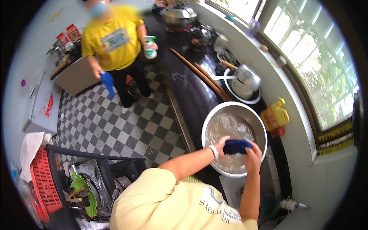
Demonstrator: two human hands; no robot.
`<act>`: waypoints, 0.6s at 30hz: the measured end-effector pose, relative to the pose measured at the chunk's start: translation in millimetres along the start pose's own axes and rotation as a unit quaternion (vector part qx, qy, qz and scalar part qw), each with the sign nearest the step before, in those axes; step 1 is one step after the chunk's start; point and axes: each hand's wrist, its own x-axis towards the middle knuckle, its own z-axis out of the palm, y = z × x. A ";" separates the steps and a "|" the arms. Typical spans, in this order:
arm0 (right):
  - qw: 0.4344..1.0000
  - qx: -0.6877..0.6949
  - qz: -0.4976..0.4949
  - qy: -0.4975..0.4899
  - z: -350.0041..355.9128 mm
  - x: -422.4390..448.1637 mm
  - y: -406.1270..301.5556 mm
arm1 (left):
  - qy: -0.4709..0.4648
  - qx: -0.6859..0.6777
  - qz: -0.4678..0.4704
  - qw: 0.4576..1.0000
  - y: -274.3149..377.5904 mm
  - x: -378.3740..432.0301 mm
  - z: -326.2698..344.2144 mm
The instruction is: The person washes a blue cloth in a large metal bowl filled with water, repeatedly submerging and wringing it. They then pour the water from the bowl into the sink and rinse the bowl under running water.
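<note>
Between my two hands is a wet dark blue cloth (237, 147), bunched up and held above a large metal basin (205, 126). My left hand (222, 146) grips its left end, and a white band circles that wrist. The right end is in the fingers of my right hand (253, 156). Cloudy, rippling water (230, 126) with some foam fills part of the basin under the cloth. The basin stands on the black countertop (192, 100), its near side over the edge of a steel sink (234, 187).
A white-rimmed basin (244, 101) with bowls and a pot stands beyond, beside long wooden sticks (198, 73). A yellow oil jug (274, 116) is near the window wall. Across the checkered floor (115, 126), another person (115, 43) holds a spray bottle (150, 49) and a blue cloth (107, 83).
</note>
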 end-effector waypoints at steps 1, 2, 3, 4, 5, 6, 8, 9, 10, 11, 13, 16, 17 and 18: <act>1.000 -0.008 0.006 -0.006 6.8 1.2 -0.3 | -0.053 -0.001 0.005 0.999 -0.6 13.4 -13.9; 0.997 -0.073 0.012 0.000 -6.8 2.3 7.2 | -0.066 -0.010 0.016 0.998 -6.1 -5.3 7.8; 0.990 -0.138 -0.018 -0.013 -4.8 0.7 9.8 | -0.074 -0.023 0.034 0.996 -7.4 -28.9 27.4; 0.982 -0.183 -0.031 -0.040 -1.6 2.2 19.8 | -0.100 -0.037 0.061 0.992 -7.4 -24.1 25.2; 0.976 -0.205 -0.033 -0.068 2.2 0.4 31.8 | -0.111 -0.023 0.054 0.992 -8.5 -21.8 21.5; 0.960 -0.265 -0.065 -0.061 5.3 -1.1 47.9 | -0.101 -0.026 0.039 0.994 -11.0 -18.7 25.0; 0.939 -0.328 -0.096 -0.035 14.4 -6.2 61.6 | -0.079 -0.026 0.026 0.996 -14.9 -17.4 28.5; 0.940 -0.327 -0.098 -0.020 17.5 -3.7 65.3 | -0.069 -0.038 0.027 0.997 -13.2 -28.7 33.6; 0.929 -0.343 -0.138 -0.014 17.3 0.5 71.5 | -0.085 -0.024 0.036 0.995 -14.8 -20.8 27.9; 0.909 -0.387 -0.156 0.001 16.6 4.4 74.6 | -0.101 -0.010 0.045 0.994 -16.1 -13.2 22.7; 0.899 -0.411 -0.145 0.051 9.5 13.1 84.8 | -0.069 0.012 0.065 0.995 -21.6 -7.5 22.9; 0.895 -0.411 -0.155 0.078 5.0 19.9 88.1 | 0.009 0.068 0.103 0.992 -29.2 0.0 18.9; 0.898 -0.408 -0.142 0.081 2.9 21.0 88.0 | -0.001 0.077 0.130 0.989 -30.9 -14.4 26.2; 0.894 -0.416 -0.138 0.094 1.5 22.4 88.5 | 0.008 0.098 0.144 0.985 -31.7 -8.9 21.2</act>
